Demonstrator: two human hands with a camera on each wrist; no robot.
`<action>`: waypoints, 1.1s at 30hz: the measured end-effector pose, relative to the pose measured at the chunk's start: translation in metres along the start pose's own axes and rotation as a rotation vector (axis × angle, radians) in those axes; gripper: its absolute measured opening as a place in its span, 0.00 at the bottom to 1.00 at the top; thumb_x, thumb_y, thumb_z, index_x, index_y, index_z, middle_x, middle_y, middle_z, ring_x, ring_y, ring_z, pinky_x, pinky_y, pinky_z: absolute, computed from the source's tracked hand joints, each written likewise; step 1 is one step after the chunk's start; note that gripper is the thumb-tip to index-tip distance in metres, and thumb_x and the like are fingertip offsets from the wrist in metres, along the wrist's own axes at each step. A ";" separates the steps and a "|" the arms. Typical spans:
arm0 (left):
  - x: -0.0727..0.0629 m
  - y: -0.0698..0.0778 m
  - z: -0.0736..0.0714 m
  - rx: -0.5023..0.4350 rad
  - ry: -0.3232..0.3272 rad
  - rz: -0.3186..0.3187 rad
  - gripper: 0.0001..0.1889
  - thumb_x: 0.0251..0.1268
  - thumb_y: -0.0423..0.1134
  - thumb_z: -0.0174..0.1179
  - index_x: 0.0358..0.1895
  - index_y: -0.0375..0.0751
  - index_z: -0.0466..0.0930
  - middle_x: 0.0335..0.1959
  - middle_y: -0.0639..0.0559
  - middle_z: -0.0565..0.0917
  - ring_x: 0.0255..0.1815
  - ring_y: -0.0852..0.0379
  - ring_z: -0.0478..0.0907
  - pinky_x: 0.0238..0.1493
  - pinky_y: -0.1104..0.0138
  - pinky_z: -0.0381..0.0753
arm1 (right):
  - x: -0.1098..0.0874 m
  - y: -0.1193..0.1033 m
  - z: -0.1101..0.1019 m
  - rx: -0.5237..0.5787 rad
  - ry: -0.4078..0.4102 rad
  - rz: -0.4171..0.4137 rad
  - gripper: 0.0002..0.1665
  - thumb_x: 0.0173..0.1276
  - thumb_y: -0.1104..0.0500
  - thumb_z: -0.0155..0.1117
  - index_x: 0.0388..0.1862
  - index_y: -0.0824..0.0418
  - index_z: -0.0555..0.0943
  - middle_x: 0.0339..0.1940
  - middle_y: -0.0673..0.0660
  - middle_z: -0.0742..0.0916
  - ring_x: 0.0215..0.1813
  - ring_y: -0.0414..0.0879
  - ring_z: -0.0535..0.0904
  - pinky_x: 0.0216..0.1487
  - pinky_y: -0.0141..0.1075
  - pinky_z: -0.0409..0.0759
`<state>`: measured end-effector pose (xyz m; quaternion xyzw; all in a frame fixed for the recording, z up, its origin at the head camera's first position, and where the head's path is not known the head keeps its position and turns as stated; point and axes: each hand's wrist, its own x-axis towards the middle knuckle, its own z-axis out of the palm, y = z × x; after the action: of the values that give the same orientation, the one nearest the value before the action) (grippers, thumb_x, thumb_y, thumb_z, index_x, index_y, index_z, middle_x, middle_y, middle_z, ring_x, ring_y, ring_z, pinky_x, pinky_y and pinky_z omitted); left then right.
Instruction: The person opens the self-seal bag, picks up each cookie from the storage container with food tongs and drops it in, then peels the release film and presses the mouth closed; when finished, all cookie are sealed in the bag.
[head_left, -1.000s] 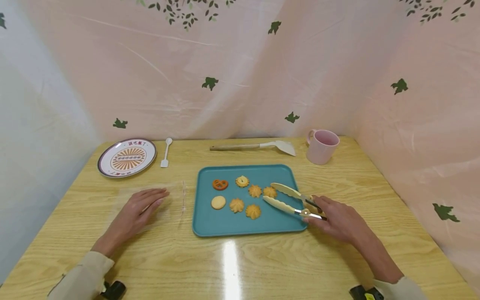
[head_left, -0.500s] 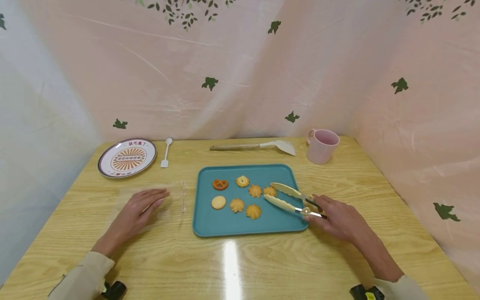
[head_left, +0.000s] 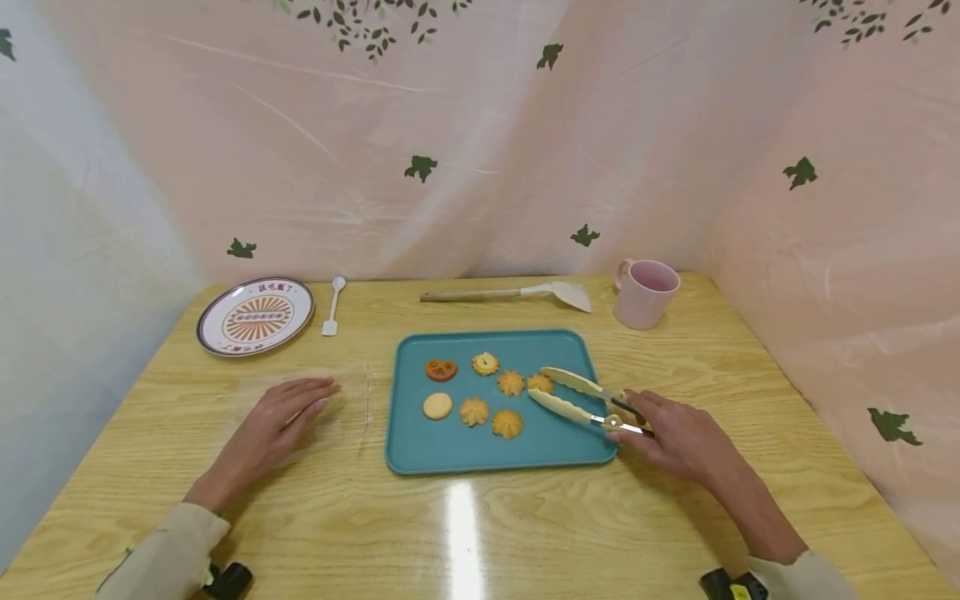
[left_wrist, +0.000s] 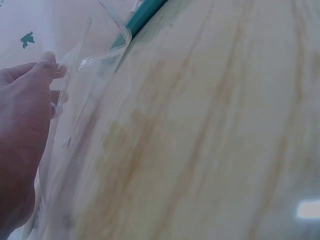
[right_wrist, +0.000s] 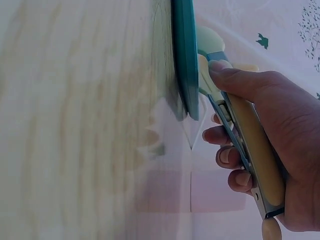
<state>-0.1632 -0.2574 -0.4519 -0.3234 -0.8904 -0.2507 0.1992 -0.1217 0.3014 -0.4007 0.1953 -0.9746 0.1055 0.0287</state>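
My right hand [head_left: 675, 433] grips a pair of kitchen tongs [head_left: 561, 407] at the right side of a teal tray [head_left: 438, 448]. The tongs' pale tips are spread over the tray, either side of a flower-shaped cookie [head_left: 540, 383]. In the right wrist view, fingers and thumb curl round the tongs' handles [right_wrist: 252, 150]. Several more cookies [head_left: 507, 424] lie on the tray, with a pretzel [head_left: 441, 370] and a plain round biscuit [head_left: 437, 406] on its left. My left hand [head_left: 273, 429] rests, fingers fairly straight, on a clear plastic bag [head_left: 352, 408], also seen in the left wrist view.
A patterned plate [head_left: 300, 321] and a small white spoon-like scoop [head_left: 333, 307] sit at the back left. Behind the tray lies a spatula [head_left: 480, 294] with a wooden handle. A pink mug [head_left: 640, 302] stands at the back right. Pink cloth [head_left: 480, 200] hangs behind the table.
The lower tip of the tongs has shifted very slightly toward the upper one. Otherwise both hands, the tray and the cookies look unmoved.
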 end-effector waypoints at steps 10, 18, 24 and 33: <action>-0.001 -0.001 0.001 -0.004 0.008 0.003 0.17 0.71 0.26 0.62 0.61 0.36 0.84 0.61 0.41 0.84 0.62 0.40 0.78 0.73 0.72 0.56 | 0.000 0.000 0.000 -0.043 0.024 -0.019 0.35 0.69 0.43 0.72 0.61 0.69 0.82 0.36 0.52 0.85 0.30 0.41 0.77 0.28 0.44 0.81; -0.001 -0.001 0.001 0.004 0.006 0.001 0.17 0.72 0.26 0.62 0.61 0.36 0.84 0.61 0.41 0.84 0.62 0.40 0.78 0.73 0.70 0.58 | -0.001 0.000 0.001 -0.061 0.052 -0.042 0.35 0.68 0.43 0.73 0.60 0.69 0.82 0.35 0.53 0.86 0.28 0.41 0.77 0.26 0.42 0.79; -0.001 -0.001 0.001 0.005 0.005 0.002 0.17 0.72 0.26 0.62 0.61 0.36 0.84 0.61 0.41 0.84 0.62 0.40 0.78 0.73 0.69 0.59 | -0.002 0.000 0.001 -0.073 0.077 -0.054 0.34 0.67 0.44 0.74 0.60 0.68 0.83 0.35 0.52 0.86 0.27 0.39 0.75 0.25 0.41 0.78; 0.000 -0.003 0.003 -0.011 0.034 0.038 0.17 0.70 0.25 0.62 0.60 0.35 0.84 0.60 0.41 0.84 0.61 0.39 0.78 0.73 0.71 0.57 | -0.003 -0.001 0.000 -0.070 0.122 -0.085 0.32 0.66 0.45 0.75 0.60 0.65 0.83 0.34 0.50 0.85 0.26 0.38 0.74 0.23 0.38 0.75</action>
<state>-0.1654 -0.2578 -0.4549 -0.3369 -0.8793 -0.2571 0.2174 -0.1188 0.3012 -0.4005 0.2285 -0.9650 0.0819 0.0992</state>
